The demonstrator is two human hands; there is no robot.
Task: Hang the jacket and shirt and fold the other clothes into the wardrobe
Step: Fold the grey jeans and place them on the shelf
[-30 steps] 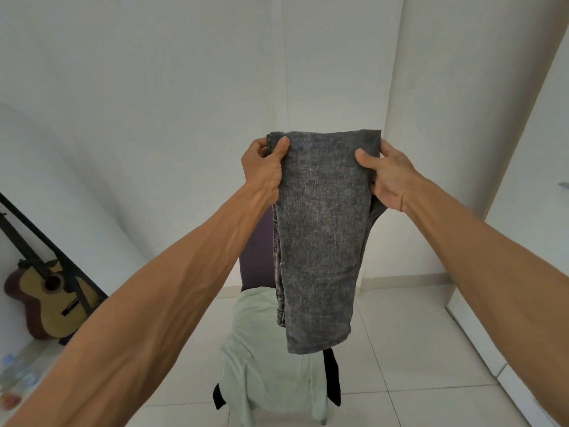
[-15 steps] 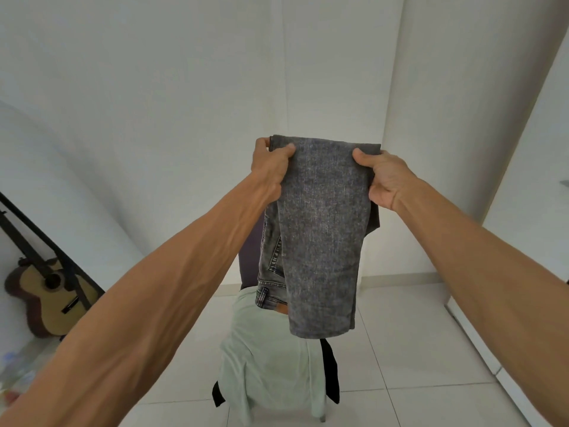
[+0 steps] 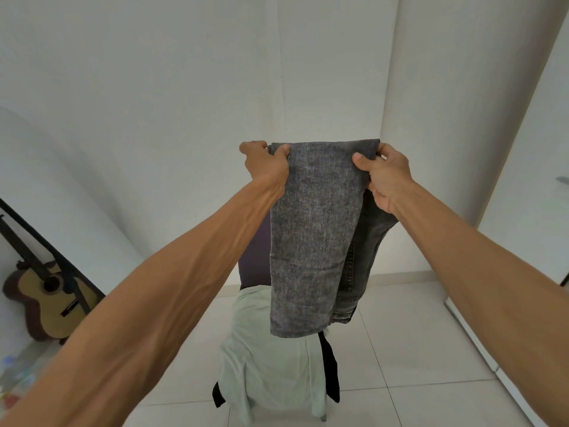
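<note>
Both forearms reach in from 7 and 5 o'clock, bare. Left hand [image 3: 266, 167] just left of centre: thumb on the near face of the grey jeans [image 3: 311, 241], other fingers curled behind the top fold, pinching the top-left corner. Right hand [image 3: 386, 177] just right of centre: same grip, thumb in front, fingers behind, pinching the top-right corner. The jeans are held up in the air at frame centre, folded over, top edge level between the hands. The cloth hangs straight down toward 6 o'clock, and a darker back layer with a seam and hem shows at its 4 o'clock side. Behind and below, at 6 o'clock, is a chair [image 3: 254, 257] with a dark purple back, and a pale green shirt [image 3: 271, 359] is draped over its seat. Black strips [image 3: 328, 365] hang at the shirt's sides; what they are, cannot tell. The jeans' bottom hem overlaps the shirt in view; contact cannot tell. White tiled floor [image 3: 400, 349] under the chair. At 8 o'clock an acoustic guitar [image 3: 46, 303] leans on the wall behind a black slanted bar [image 3: 37, 238]. White panel [image 3: 529, 167] at 3 o'clock, white walls [image 3: 154, 103] beyond.
</note>
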